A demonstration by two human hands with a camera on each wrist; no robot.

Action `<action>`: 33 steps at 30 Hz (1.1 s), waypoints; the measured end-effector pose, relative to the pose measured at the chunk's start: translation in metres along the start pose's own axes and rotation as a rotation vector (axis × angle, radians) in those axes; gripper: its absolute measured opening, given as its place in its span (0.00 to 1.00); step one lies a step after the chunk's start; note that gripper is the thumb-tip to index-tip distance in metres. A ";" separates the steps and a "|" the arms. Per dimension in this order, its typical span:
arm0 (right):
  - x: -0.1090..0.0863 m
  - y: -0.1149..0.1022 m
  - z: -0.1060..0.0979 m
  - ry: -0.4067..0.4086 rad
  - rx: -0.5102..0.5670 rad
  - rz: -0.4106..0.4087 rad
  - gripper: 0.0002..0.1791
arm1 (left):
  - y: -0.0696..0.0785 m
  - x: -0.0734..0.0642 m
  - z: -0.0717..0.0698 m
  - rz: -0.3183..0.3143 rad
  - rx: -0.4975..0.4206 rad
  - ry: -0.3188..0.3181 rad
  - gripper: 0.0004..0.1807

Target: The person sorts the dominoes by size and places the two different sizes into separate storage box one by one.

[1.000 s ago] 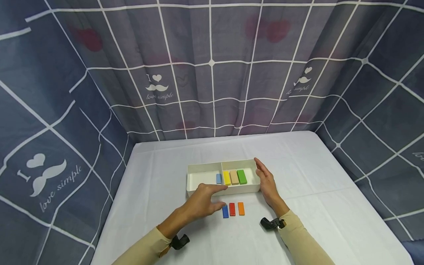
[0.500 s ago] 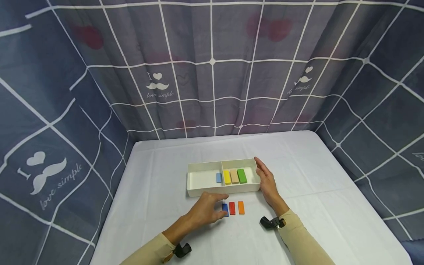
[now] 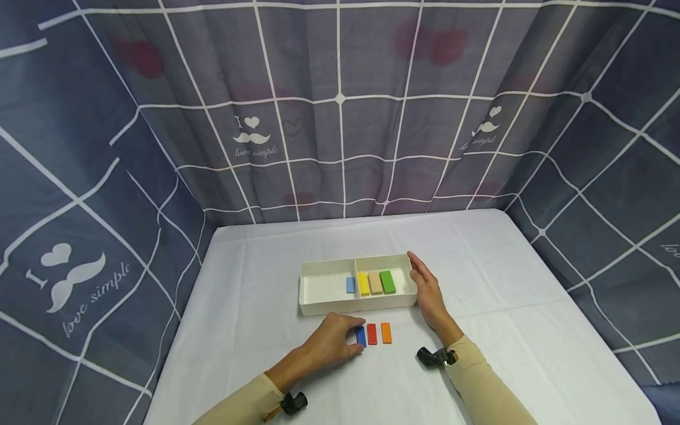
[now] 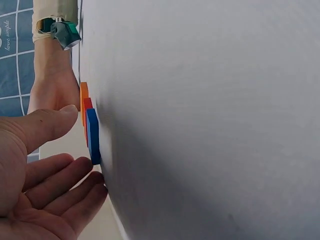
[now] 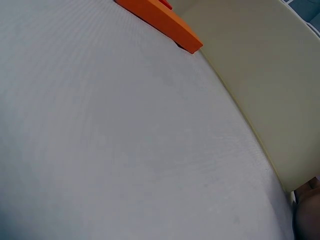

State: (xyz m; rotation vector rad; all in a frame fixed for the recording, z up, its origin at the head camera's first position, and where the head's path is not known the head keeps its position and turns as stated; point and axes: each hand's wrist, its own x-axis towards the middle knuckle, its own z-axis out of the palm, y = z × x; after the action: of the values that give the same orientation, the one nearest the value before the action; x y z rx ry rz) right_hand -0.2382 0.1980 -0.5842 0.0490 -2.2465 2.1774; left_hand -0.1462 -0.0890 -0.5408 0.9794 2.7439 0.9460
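Observation:
My left hand [image 3: 332,340] is low beside a dark blue block [image 3: 361,336] on the table. Its thumb and index fingertip stand near the block's two ends; in the left wrist view the blue block [image 4: 93,136] lies beyond the spread thumb and fingers, with no grip visible. To its right lie a red block [image 3: 372,334] and an orange block [image 3: 386,333]. My right hand [image 3: 431,298] rests fingers extended against the right end of a white two-compartment box [image 3: 329,308]. In the right wrist view only a bit of that hand [image 5: 307,212] shows beside the box wall [image 5: 260,85].
Inside the box, a light blue block [image 3: 350,285] lies in the left compartment. The right one holds a yellow block [image 3: 363,284], a tan block [image 3: 375,283] and a green block [image 3: 388,282]. A white cloth covers the table [image 3: 255,265]; grid-patterned curtains [image 3: 372,130] surround it.
My left hand has drawn back from the box's front wall to the dark blue block, its index finger lowering toward the block's far end. The right hand stays on the box.

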 end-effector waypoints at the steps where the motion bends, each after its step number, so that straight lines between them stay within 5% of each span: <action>1: 0.000 0.000 0.000 0.000 0.000 0.001 0.30 | 0.000 0.000 0.000 -0.001 0.005 -0.001 0.28; 15: 0.001 0.002 -0.001 -0.016 0.017 -0.017 0.30 | 0.005 -0.001 0.008 -0.059 0.082 -0.018 0.28; 33: -0.001 0.001 0.000 -0.008 -0.003 -0.016 0.30 | 0.007 -0.003 0.009 -0.044 0.088 0.013 0.25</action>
State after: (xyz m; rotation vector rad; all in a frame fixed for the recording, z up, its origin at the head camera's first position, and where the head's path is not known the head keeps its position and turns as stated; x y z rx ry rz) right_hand -0.2374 0.1985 -0.5847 0.0757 -2.2453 2.1693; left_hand -0.1376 -0.0817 -0.5446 0.9250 2.8272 0.8349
